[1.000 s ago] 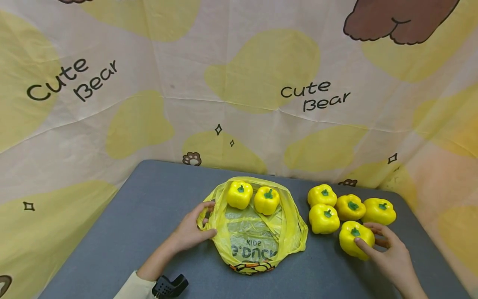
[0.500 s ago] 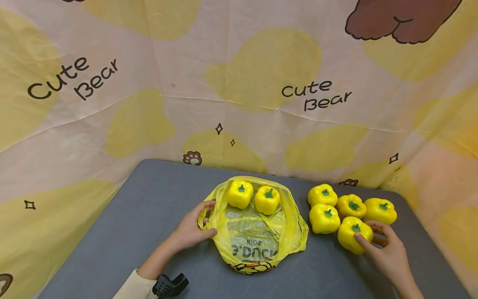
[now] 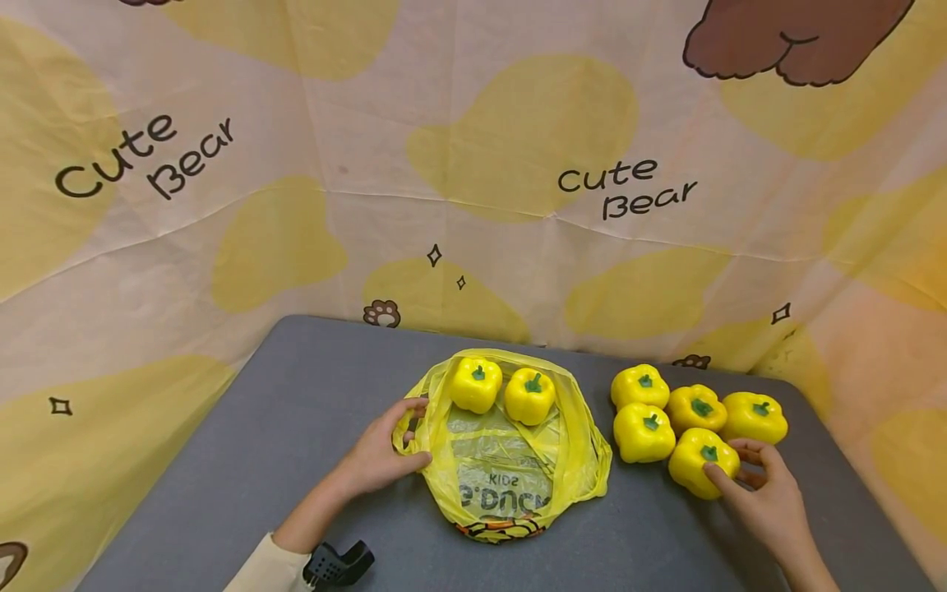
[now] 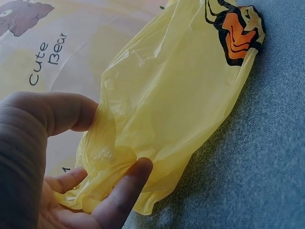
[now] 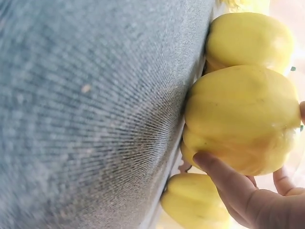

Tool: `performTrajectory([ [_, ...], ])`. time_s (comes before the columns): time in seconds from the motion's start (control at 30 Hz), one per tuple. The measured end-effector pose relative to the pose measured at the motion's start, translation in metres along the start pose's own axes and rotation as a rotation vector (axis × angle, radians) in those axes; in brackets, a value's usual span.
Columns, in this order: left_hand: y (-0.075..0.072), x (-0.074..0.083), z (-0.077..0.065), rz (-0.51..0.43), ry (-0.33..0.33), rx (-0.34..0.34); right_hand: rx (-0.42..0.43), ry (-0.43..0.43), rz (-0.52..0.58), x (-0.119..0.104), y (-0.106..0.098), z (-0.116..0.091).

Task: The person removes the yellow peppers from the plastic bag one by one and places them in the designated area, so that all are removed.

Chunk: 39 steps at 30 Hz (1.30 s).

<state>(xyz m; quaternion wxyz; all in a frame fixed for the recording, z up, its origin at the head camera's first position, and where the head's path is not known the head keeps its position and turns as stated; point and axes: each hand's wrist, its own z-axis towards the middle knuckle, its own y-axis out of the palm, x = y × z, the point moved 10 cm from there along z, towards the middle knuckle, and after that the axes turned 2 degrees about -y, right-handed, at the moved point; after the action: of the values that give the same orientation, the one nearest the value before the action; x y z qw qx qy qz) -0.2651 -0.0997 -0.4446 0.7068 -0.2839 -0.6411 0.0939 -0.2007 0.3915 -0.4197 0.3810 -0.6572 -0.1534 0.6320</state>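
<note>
Patterned cloth (image 3: 481, 123) hangs at the back, lettered "Cute Bear". Gray worktop (image 3: 296, 403) in front of it. On the worktop: yellow plastic bag (image 3: 442, 485), mouth spread wide. My left hand (image 3: 388, 448) grips the bag's left edge, fingers curled into the plastic. My right hand (image 3: 769, 497) is clamped on a yellow pepper (image 3: 699, 473), right of the bag and apart from it; cannot tell whether this pepper touches the worktop. Four other peppers (image 3: 644, 436) cluster just beyond it. Two peppers (image 3: 473, 390) sit inside the bag, toward its far side. Stems (image 3: 709, 454): green.
</note>
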Motion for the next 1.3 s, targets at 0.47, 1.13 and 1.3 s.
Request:
performTrajectory([
  [0.47, 0.0002, 0.0004, -0.0012, -0.01, 0.004, 0.007, -0.001, -0.021, -0.002, 0.002, -0.0028, 0.0027],
  [1.13, 0.0002, -0.0003, -0.001, -0.018, -0.002, 0.013, 0.021, -0.068, -0.061, -0.0033, -0.0068, 0.0022],
  [1.3, 0.0, 0.0003, -0.0012, -0.012, 0.0, 0.018, 0.008, -0.054, -0.074, -0.0032, -0.0059, 0.0032],
])
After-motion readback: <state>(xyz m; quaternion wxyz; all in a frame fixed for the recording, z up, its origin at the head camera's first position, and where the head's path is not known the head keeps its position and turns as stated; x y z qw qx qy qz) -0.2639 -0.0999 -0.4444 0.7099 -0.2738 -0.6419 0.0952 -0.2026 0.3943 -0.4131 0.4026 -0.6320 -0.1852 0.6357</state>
